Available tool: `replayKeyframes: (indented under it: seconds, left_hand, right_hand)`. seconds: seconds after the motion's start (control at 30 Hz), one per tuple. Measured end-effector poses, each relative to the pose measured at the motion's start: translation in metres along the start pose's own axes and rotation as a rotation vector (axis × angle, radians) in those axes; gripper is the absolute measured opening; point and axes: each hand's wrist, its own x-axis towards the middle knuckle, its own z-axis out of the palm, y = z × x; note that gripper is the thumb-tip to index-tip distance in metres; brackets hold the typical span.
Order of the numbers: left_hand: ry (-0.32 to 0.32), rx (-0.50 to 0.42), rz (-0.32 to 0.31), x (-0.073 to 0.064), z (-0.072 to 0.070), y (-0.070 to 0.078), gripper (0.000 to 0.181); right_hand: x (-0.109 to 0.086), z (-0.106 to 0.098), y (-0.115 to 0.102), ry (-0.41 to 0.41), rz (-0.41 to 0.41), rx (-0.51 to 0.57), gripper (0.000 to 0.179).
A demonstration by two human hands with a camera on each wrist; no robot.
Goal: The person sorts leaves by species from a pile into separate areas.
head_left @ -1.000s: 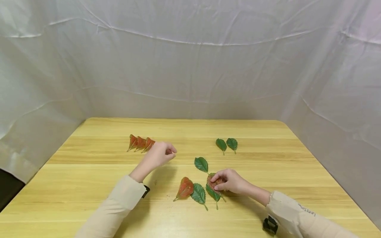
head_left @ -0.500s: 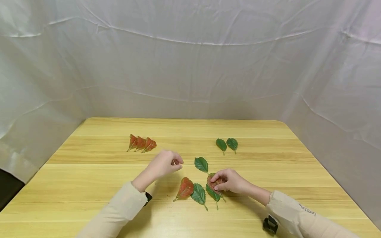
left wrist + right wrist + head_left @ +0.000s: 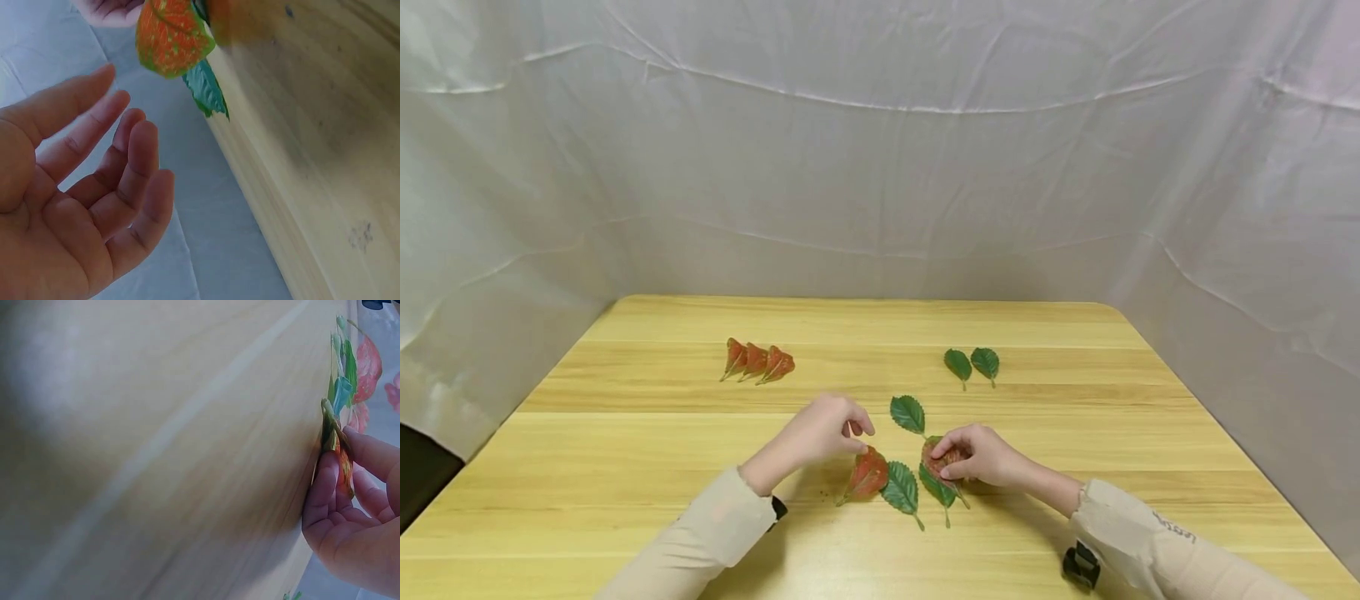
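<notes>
In the head view my right hand (image 3: 985, 457) pinches a red leaf (image 3: 930, 457) between thumb and fingers. Beneath that leaf lies a green leaf (image 3: 937, 492), partly covered. The right wrist view has the pinched leaf (image 3: 345, 469) edge-on, low against the tabletop. My left hand (image 3: 822, 431) holds nothing; its fingers are loosely bent, with the tips right at the top of another red leaf (image 3: 870, 473). That red leaf touches a toothed green leaf (image 3: 900, 488) on its right. The left wrist view shows the empty left hand (image 3: 94, 181) below an orange-red leaf (image 3: 172, 40).
A single green leaf (image 3: 907, 413) lies just beyond the hands. Farther back, three overlapping red leaves (image 3: 756, 360) lie at left and two green leaves (image 3: 984, 362) at right. Pale cloth (image 3: 880, 183) hangs around the wooden table (image 3: 625, 467).
My left hand has come away from the three red leaves, moving right and nearer to me, to the top of the front red leaf. The right hand stays put with its leaf.
</notes>
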Motion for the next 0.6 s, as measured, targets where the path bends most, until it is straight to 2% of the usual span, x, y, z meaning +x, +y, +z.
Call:
replayKeyframes:
  seconds: [0.27,0.6]
  left_hand:
    - [-0.105,0.062,-0.086,-0.002,0.008,0.002,0.029]
    - [-0.162,0.075,-0.092,0.001,0.012,0.001,0.018]
  right_hand:
    - [0.000,0.000,0.000,0.001,-0.006,-0.007,0.016]
    - [-0.001,0.000,-0.002,-0.002,0.000,0.002,0.016]
